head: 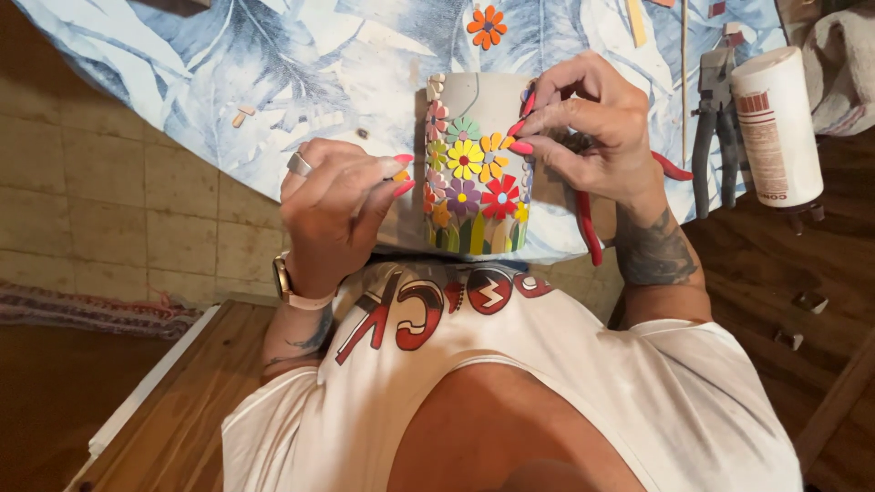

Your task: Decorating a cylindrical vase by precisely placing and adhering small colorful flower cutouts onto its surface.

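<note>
A small orange tile piece [402, 175] is pinched between the thumb and fingertips of the left hand [333, 214], which is closed around it just beside the left side of a grey pot [478, 164]. Whether the piece touches the pot cannot be told. The pot is steadied by the right hand [588, 128], whose fingers are curled against its upper right side with the pink-nailed fingertips [521, 146] pressed onto the surface, so that the pot is clamped from the right. The pot is held at the near edge of the table [228, 55], just above the person's white shirt [565, 383], with its top end pointing away. Its facing side is covered with mosaic flowers [474, 173] in yellow, orange, red, purple and green, with upright leaf-shaped pieces along the near end; the far part of the pot is bare grey.

A ring is worn on the left hand and a watch [290, 282] on the left wrist. Red-handled pliers [588, 223] lie under the right hand at the near edge. Farther right, grey pliers [715, 118] and a white glue bottle [775, 123] are seen near the table's right edge. A loose orange flower [487, 25] lies near the far edge on the blue leaf-patterned cloth [319, 55].
</note>
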